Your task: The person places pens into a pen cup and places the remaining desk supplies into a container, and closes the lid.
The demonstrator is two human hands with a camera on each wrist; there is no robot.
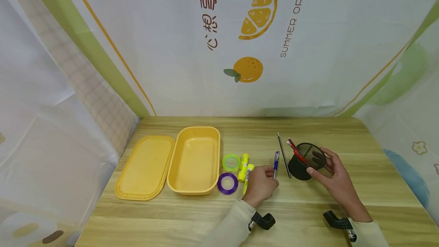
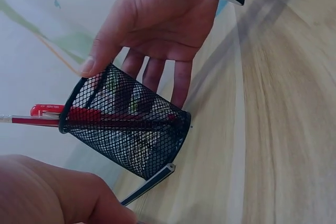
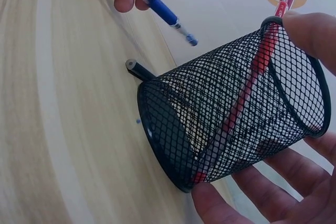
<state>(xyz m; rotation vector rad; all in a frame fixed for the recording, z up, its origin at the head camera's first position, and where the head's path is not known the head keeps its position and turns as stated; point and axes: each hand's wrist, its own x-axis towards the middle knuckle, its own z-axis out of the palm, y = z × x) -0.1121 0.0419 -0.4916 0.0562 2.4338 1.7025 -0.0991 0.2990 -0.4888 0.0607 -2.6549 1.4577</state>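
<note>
My left hand (image 1: 260, 184) pinches a blue pen (image 1: 276, 159) between thumb and fingers, its blue end pointing away from me. In the right wrist view the same pen (image 3: 163, 10) is held beside the pen holder. My right hand (image 1: 337, 178) grips the black mesh pen holder (image 1: 299, 170) at its rim and side. Inside it lean a red pen (image 3: 265, 51) and a dark red pencil (image 2: 34, 121), their ends poking out above the rim. A black pencil (image 1: 284, 155) lies on the table just left of the holder.
Left of my left hand lie two yellow glue sticks (image 1: 243, 167), a green tape roll (image 1: 231, 162) and a purple tape roll (image 1: 228, 183). Further left stands a yellow box (image 1: 193, 191), with its yellow lid (image 1: 145, 169) flat beside it. A printed curtain (image 1: 192, 87) borders the wooden table (image 1: 154, 224).
</note>
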